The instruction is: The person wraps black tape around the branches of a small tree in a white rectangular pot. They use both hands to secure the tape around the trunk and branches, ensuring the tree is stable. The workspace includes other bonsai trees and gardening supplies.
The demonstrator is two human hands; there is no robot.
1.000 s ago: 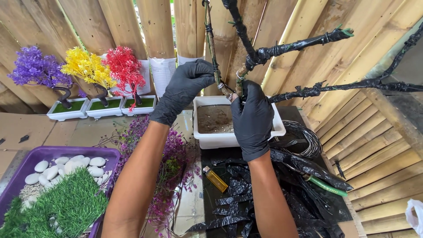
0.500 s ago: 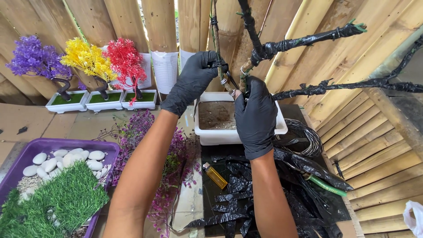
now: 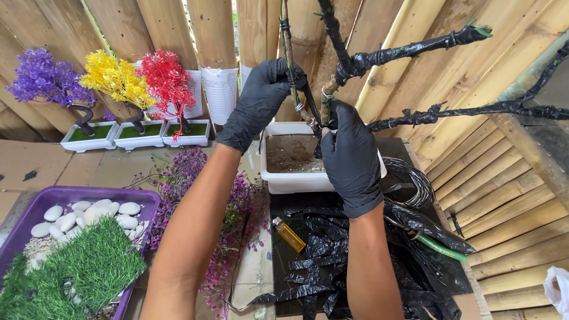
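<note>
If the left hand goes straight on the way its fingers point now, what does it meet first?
The left hand points up and right, already closed around a thin wrapped stem. Just past it probably comes the thicker black-wrapped trunk, then the bamboo wall; depth is unclear.

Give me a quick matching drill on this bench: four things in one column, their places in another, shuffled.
Things:
1. yellow lighter
2. white stones
3. wire coil
4. red miniature tree

Places:
A. in the purple tray
B. right of the white planter
C. on the black sheet, below the planter
D. against the bamboo wall, rightmost of three small trees

Pairs: 1-C, 2-A, 3-B, 4-D
</note>
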